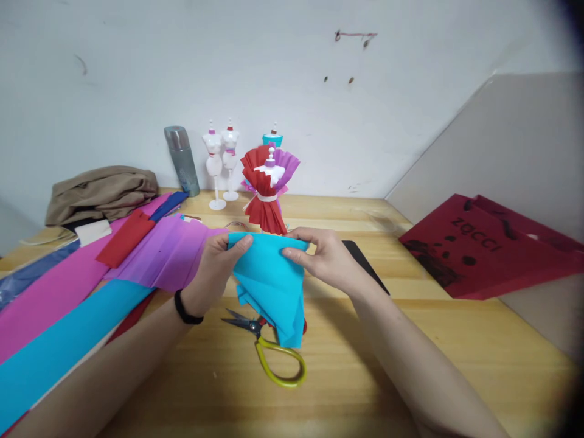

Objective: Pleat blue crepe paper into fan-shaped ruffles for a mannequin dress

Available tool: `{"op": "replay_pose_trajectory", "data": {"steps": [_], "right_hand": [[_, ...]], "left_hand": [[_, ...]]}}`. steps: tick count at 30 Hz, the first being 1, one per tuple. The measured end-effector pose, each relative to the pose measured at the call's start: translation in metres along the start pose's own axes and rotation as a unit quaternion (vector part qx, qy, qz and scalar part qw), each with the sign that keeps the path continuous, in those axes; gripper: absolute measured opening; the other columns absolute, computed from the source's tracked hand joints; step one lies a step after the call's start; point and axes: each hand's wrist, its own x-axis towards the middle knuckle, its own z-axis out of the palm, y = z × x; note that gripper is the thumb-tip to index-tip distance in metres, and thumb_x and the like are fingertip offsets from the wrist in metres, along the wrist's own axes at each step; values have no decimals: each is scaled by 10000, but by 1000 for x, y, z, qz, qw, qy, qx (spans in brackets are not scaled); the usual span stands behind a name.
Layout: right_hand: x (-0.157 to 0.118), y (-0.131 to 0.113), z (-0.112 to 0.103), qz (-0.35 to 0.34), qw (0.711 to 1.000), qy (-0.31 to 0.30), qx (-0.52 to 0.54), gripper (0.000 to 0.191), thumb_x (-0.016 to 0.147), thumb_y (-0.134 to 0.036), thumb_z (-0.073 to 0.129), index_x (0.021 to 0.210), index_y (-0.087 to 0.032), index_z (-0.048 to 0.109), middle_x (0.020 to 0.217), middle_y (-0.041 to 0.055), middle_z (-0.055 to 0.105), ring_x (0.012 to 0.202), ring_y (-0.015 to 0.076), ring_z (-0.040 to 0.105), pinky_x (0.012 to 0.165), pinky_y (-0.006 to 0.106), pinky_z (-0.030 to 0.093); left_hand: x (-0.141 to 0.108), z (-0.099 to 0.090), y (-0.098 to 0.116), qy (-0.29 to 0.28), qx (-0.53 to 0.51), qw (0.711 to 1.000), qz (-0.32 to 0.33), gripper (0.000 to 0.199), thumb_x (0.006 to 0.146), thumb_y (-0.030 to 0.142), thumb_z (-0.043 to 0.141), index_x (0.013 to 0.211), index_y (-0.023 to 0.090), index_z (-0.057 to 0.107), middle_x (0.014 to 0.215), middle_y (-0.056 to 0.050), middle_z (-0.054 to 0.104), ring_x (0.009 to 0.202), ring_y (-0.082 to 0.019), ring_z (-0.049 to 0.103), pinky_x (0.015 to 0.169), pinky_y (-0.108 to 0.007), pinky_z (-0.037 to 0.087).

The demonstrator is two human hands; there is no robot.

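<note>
A piece of turquoise crepe paper [269, 274] hangs between my two hands, its lower part folded and tapering downward. My left hand [222, 258] pinches its upper left edge, thumb in front. At the upper right edge, my right hand [322, 252] grips it the same way. Below the paper, scissors [278, 365] with yellow handles lie on the table, blades parted and partly covered from view. Just behind my hands stands a small white mannequin [272, 171] dressed in pleated red and purple paper, tied at the waist with a white band.
Long strips of pink paper [50, 298], turquoise and purple paper spread over the left side of the wooden table [219, 389]. White mannequins [213, 164], a flask [181, 161] and a brown cloth [103, 188] stand or lie farther back. A red bag [483, 249] is at right, beyond a dark flat object [365, 266].
</note>
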Motion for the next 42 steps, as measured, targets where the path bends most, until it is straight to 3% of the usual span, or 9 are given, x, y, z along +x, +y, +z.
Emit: {"op": "replay_pose_trajectory", "data": {"steps": [5, 12, 15, 19, 24, 26, 33, 37, 42], "right_hand": [[-1, -2, 2, 9, 1000, 5, 5, 324, 877, -401, 488, 654, -181, 570, 600, -11, 508, 592, 134, 477, 565, 256, 356], [3, 6, 2, 62, 982, 4, 176, 378, 825, -484, 554, 591, -192, 502, 551, -39, 410, 512, 104, 378, 491, 247, 292], [5, 9, 1, 68, 973, 30, 218, 408, 795, -506, 601, 564, -192, 482, 548, -47, 372, 507, 94, 350, 485, 241, 278], [6, 10, 0, 84, 959, 40, 266, 416, 726, -556, 665, 585, -197, 508, 554, -36, 437, 516, 102, 399, 493, 241, 327], [6, 10, 1, 121, 951, -90, 269, 356, 617, -513, 763, 662, -206, 589, 557, -16, 558, 586, 166, 559, 513, 264, 430], [6, 12, 2, 123, 950, -106, 268, 339, 615, -488, 769, 674, -199, 602, 559, -22, 582, 567, 160, 567, 504, 264, 446], [6, 21, 4, 104, 956, -15, 273, 318, 685, -432, 749, 854, -174, 675, 824, 45, 729, 741, 214, 671, 695, 350, 548], [7, 25, 4, 67, 965, 5, 252, 339, 702, -455, 737, 873, -165, 693, 901, 66, 740, 806, 231, 678, 718, 357, 548], [7, 18, 6, 78, 958, -16, 275, 314, 703, -456, 740, 830, -177, 671, 771, 24, 710, 720, 189, 659, 615, 291, 525]], "left_hand": [[1, -1, -5, -19, -57, 998, -16, 278, 695, 422, 755, 752, 154, 713, 684, -28, 716, 630, -181, 644, 638, -310, 530], [2, -3, -12, -123, -67, 990, -17, 358, 701, 300, 780, 1025, 171, 699, 972, -68, 750, 882, -246, 689, 780, -350, 546], [4, -2, -15, -125, -41, 991, -40, 393, 676, 303, 795, 1029, 155, 707, 1016, -95, 749, 942, -287, 690, 827, -397, 546], [4, -1, -17, -110, -1, 994, -27, 383, 697, 356, 772, 1016, 153, 714, 1025, -97, 751, 961, -294, 691, 840, -412, 550], [2, -4, -7, -74, 34, 997, 12, 396, 710, 391, 754, 1019, 148, 706, 1048, -93, 745, 954, -283, 690, 819, -397, 562], [1, -6, -2, -62, 31, 998, 10, 411, 715, 400, 752, 1040, 153, 698, 1048, -92, 743, 940, -283, 692, 780, -385, 570], [7, -13, -4, -176, -27, 983, -35, 445, 696, 309, 785, 1107, 171, 687, 1111, -103, 724, 1007, -284, 678, 875, -405, 545], [8, -13, -5, -147, -10, 988, -42, 389, 686, 319, 785, 1033, 156, 718, 1005, -92, 755, 960, -276, 692, 848, -394, 550], [6, -12, -2, -114, -8, 993, -27, 373, 695, 350, 770, 1002, 145, 718, 961, -88, 759, 953, -277, 690, 838, -393, 551]]}}
